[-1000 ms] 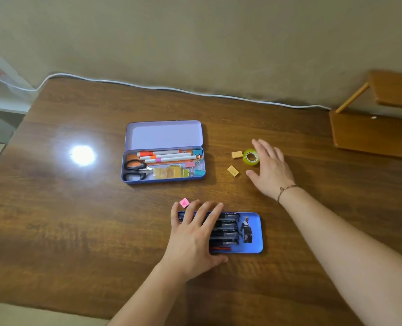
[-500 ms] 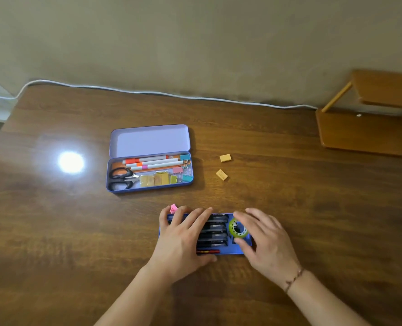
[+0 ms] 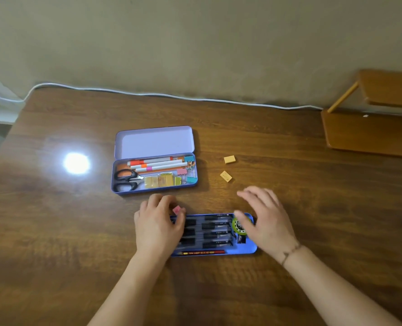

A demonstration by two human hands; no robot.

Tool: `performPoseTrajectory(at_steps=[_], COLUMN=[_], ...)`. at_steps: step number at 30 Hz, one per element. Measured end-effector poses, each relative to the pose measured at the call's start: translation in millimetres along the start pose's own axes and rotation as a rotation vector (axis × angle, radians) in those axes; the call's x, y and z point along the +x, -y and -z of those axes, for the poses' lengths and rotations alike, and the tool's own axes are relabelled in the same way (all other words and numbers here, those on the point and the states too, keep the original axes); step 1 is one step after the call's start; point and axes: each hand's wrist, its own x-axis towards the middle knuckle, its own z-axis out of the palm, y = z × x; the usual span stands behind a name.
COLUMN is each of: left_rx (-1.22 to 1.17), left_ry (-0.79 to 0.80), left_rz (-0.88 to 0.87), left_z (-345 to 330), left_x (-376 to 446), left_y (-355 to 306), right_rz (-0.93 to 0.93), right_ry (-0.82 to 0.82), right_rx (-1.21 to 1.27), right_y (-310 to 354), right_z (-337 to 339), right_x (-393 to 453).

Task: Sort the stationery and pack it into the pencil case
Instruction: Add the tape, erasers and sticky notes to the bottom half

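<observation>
A blue tin [image 3: 251, 249] lies near me holding several black pens [image 3: 216, 232], a red pencil [image 3: 203, 252] and a green tape roll [image 3: 239, 226] at its right end. My right hand [image 3: 267, 220] hovers over that end with fingers spread, thumb beside the roll. My left hand [image 3: 156, 225] rests on the tin's left end, fingers curled around a small pink piece [image 3: 177, 210]. Farther back, the open purple pencil case [image 3: 155, 142] holds scissors [image 3: 127, 180], markers, yellow erasers and binder clips. Two loose yellow erasers [image 3: 229, 159] [image 3: 226, 176] lie to its right.
A white cable [image 3: 171, 96] runs along the table's far edge by the wall. A wooden stand [image 3: 369, 135] sits at the back right. A bright light reflection [image 3: 76, 163] shows left of the purple case.
My right hand carried the green tape roll from beside the erasers into the blue tin and has lifted off it. My left fingers drew back from the pens and curled onto the pink piece.
</observation>
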Motion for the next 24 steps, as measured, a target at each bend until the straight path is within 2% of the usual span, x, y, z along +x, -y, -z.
performPoseTrajectory(at_steps=[4, 8, 11, 14, 16, 19, 21, 24], left_rx=[0.030, -0.006, -0.131, -0.205, -0.091, 0.103, 0.184, 0.232], left_ry=[0.066, 0.024, 0.010, 0.167, 0.313, 0.454, 0.459, 0.420], left_rz=[0.067, 0.071, -0.066, -0.327, -0.492, -0.595, -0.624, -0.645], left_z=[-0.2, -2.4, -6.1, -6.3, -6.8, -12.4, -18.5, -25.6], left_x=[6.5, 9.0, 11.4, 12.3, 9.3, 1.2, -4.3, -8.2], left_y=[-11.3, -22.6, -30.1, -37.1, -40.1, -42.7, -43.8, -45.7], right_rz=[-0.174, -0.248, -0.240, -0.270, -0.299, -0.422, -0.509, -0.538], right_ry=[0.029, 0.063, 0.011, -0.022, -0.014, 0.006, -0.024, -0.131], right_rx=[-0.003, -0.047, 0.043, 0.216, 0.284, 0.428, 0.501, 0.470], right_y=[13.7, 16.2, 16.0, 15.7, 13.1, 8.5, 10.7, 17.1], right_z=[-7.0, -21.7, -17.8, 5.2, 16.7, 16.1, 10.5, 3.2], right_x=[64.2, 92.9, 81.0, 40.8, 4.9, -42.1, -59.4, -66.5])
